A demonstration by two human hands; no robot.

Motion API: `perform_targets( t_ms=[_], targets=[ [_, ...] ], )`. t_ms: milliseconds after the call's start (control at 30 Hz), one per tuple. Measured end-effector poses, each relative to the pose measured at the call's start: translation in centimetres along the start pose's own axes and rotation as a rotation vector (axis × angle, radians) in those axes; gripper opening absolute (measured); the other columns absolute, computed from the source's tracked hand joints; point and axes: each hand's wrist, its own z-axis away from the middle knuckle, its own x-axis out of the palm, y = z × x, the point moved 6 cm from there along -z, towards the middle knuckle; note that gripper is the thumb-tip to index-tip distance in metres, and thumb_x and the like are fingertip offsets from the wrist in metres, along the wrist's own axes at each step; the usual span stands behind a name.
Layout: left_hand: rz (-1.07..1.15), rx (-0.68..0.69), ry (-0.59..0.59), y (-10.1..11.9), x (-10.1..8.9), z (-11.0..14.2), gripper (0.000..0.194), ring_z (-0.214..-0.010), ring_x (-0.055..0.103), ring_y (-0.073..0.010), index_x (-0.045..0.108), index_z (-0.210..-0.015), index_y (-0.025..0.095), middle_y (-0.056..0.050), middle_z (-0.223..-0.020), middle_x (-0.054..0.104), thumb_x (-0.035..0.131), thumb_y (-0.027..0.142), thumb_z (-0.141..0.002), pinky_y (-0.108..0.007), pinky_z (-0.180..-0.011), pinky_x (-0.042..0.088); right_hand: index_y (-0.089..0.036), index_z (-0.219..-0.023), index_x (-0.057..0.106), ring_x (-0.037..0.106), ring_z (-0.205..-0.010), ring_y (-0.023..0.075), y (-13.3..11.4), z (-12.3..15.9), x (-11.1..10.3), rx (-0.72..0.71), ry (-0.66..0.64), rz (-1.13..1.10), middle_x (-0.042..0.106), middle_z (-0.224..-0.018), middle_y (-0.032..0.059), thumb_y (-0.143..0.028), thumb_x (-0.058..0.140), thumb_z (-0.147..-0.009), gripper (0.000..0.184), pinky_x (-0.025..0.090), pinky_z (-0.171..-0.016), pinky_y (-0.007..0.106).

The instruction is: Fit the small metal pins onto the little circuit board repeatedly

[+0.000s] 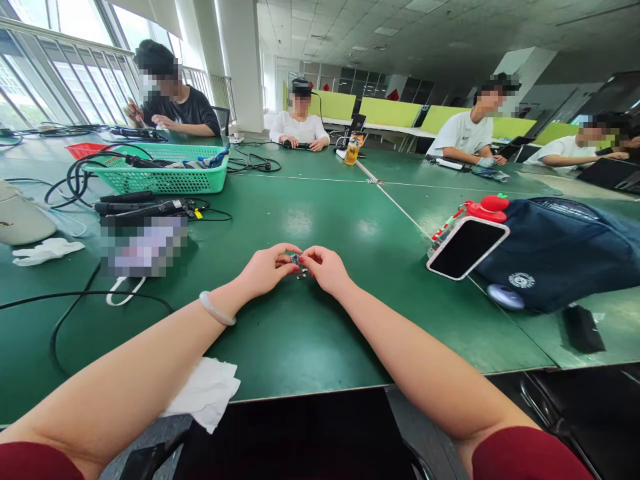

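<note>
Near the middle of the green table [320,347], my left hand [267,268] and my right hand [326,268] meet fingertip to fingertip. Between them is a small grey metallic part [295,259], too small to name. The left thumb and fingers pinch it, and the right fingertips press on its other side. Just below it, a tiny shiny piece [302,274] shows close to the tabletop; I cannot tell whether it lies there or is attached. A pale bangle [217,309] circles my left wrist.
To the left are a green basket [160,180] of cables, black devices [143,208] and a white tissue [205,393]. On the right, a phone [467,248] leans by a dark blue bag [560,253]. A bottle [353,149] stands farther back. Several people sit around the table.
</note>
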Motion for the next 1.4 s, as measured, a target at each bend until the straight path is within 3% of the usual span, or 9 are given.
perform_targets(
  t_ms=[200, 533, 1033, 1400],
  targets=[
    [-0.163, 0.043, 0.005, 0.3, -0.1, 0.1, 0.041, -0.076, 0.065, -0.0176, 0.055, -0.118, 0.024, 0.001, -0.073, 0.066, 0.058, 0.036, -0.079, -0.033, -0.08, 0.049, -0.019, -0.071, 0.057, 0.048, -0.058, 0.0101, -0.3, 0.2, 0.0, -0.031, 0.033, 0.074, 0.057, -0.064, -0.0029, -0.039, 0.058, -0.072, 0.021, 0.04, -0.058, 0.023],
    [-0.159, 0.028, 0.013, 0.6, -0.2, 0.1, 0.045, -0.073, 0.063, -0.0162, 0.055, -0.121, 0.024, 0.002, -0.071, 0.065, 0.058, 0.032, -0.078, -0.032, -0.08, 0.047, -0.018, -0.068, 0.057, 0.048, -0.058, 0.0099, -1.1, 0.6, -0.2, -0.07, 0.096, 0.106, 0.058, -0.064, -0.0026, -0.038, 0.06, -0.071, 0.02, 0.04, -0.059, 0.023],
    [-0.19, 0.055, -0.004, 0.8, -0.1, 0.1, 0.045, -0.073, 0.061, -0.0145, 0.055, -0.123, 0.024, 0.002, -0.074, 0.067, 0.057, 0.027, -0.078, -0.03, -0.08, 0.047, -0.017, -0.065, 0.054, 0.038, -0.046, 0.0059, 0.3, 0.1, 0.2, 0.037, 0.005, -0.179, 0.05, -0.054, -0.0054, -0.046, 0.065, -0.065, 0.031, 0.035, -0.048, 0.022],
    [-0.233, 0.073, -0.01, 0.6, -0.1, 0.1, 0.045, -0.069, 0.059, -0.0138, 0.055, -0.124, 0.024, 0.003, -0.073, 0.066, 0.058, 0.031, -0.079, -0.029, -0.076, 0.046, -0.018, -0.066, 0.055, 0.038, -0.047, 0.0067, -0.1, 0.3, 0.0, -0.005, 0.02, -0.104, 0.05, -0.054, -0.0056, -0.042, 0.062, -0.068, 0.025, 0.032, -0.049, 0.023]
  ],
)
